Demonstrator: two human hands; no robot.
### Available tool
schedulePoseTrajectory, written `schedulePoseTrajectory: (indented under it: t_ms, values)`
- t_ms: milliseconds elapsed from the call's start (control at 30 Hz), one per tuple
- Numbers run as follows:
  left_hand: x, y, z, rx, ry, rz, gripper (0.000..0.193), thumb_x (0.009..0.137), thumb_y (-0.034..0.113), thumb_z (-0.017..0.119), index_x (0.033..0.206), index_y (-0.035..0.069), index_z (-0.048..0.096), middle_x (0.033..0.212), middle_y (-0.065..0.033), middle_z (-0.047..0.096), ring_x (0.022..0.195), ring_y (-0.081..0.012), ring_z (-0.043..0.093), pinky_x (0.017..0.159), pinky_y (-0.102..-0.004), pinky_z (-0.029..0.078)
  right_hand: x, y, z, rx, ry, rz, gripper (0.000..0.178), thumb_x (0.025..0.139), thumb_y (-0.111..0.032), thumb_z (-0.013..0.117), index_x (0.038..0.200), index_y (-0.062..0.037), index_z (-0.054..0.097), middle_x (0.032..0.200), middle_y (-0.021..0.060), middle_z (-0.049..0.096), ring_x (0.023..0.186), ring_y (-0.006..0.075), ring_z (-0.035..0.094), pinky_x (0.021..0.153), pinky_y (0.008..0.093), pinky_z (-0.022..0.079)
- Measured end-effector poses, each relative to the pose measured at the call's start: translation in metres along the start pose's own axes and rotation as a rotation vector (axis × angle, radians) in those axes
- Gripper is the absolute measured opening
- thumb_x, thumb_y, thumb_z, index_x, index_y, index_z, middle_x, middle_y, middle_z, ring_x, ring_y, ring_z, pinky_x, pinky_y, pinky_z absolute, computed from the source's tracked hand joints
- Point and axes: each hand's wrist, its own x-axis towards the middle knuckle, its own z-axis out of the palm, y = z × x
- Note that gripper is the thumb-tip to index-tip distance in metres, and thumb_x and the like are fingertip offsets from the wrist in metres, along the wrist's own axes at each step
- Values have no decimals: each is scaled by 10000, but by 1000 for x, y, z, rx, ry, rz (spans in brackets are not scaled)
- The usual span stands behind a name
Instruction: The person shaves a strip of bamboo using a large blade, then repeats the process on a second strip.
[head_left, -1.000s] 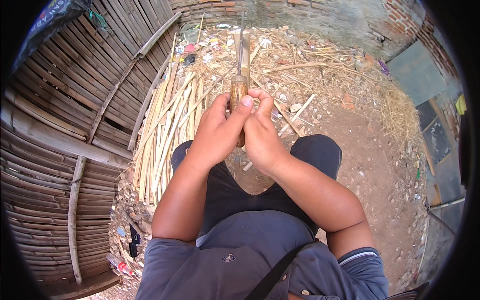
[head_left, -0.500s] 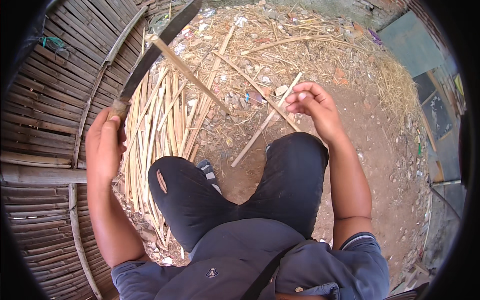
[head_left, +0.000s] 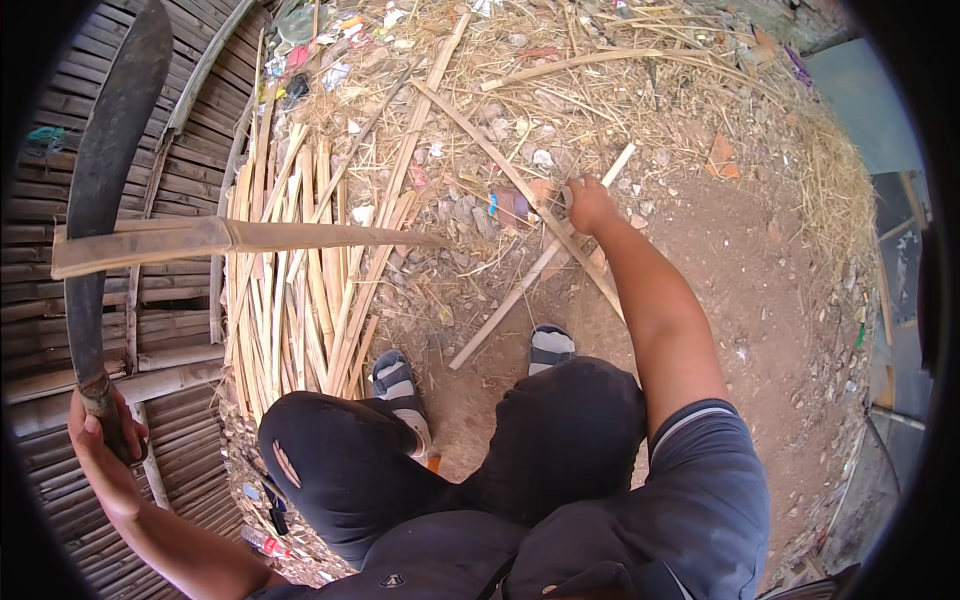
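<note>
Dirt (head_left: 785, 310) lay frame-right, left hand (head_left: 102, 462) clamped round the handle (head_left: 102, 399), likely safest hold on that stiff-looking machete (head_left: 112, 150), right hand (head_left: 592, 207) fingers unclear.

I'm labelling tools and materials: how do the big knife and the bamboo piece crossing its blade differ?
The knife is dark-bladed; the bamboo piece is pale tan. The knife runs nearly upright in the picture, while the bamboo piece runs sideways. The left hand holds the knife; no hand touches the bamboo piece. Both are long.
</note>
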Motion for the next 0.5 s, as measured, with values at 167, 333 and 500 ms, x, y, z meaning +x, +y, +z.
schedulePoseTrajectory:
  t_ms: [167, 333, 500]
  values:
    - [-2, 5, 3, -15, 6, 0, 615, 947, 625, 493, 1034, 19, 557, 674, -4, 471, 494, -65, 404, 539, -249, 417, 23, 13, 13, -212, -143, -3, 629, 945, -79, 618, 1519, -267, 441, 1715, 125, 195, 1548, 373, 261, 1176, 615, 351]
    - [-4, 5, 14, -24, 74, 8, 635, 944, 632, 494, 1017, 4, 551, 659, -8, 469, 473, -71, 406, 534, -252, 429, 27, 34, 33, -340, 33, -59, 403, 1016, -156, 520, 1409, -248, 530, 1612, 113, 405, 1512, 332, 338, 1170, 600, 333]
    - [-7, 3, 22, -43, 39, 26, 631, 936, 634, 502, 1003, 8, 547, 654, -3, 467, 474, -72, 404, 533, -251, 427, 12, 44, 24, -302, 8, -39, 387, 1008, -157, 524, 1386, -236, 548, 1404, 90, 586, 1375, 300, 474, 1079, 555, 388]
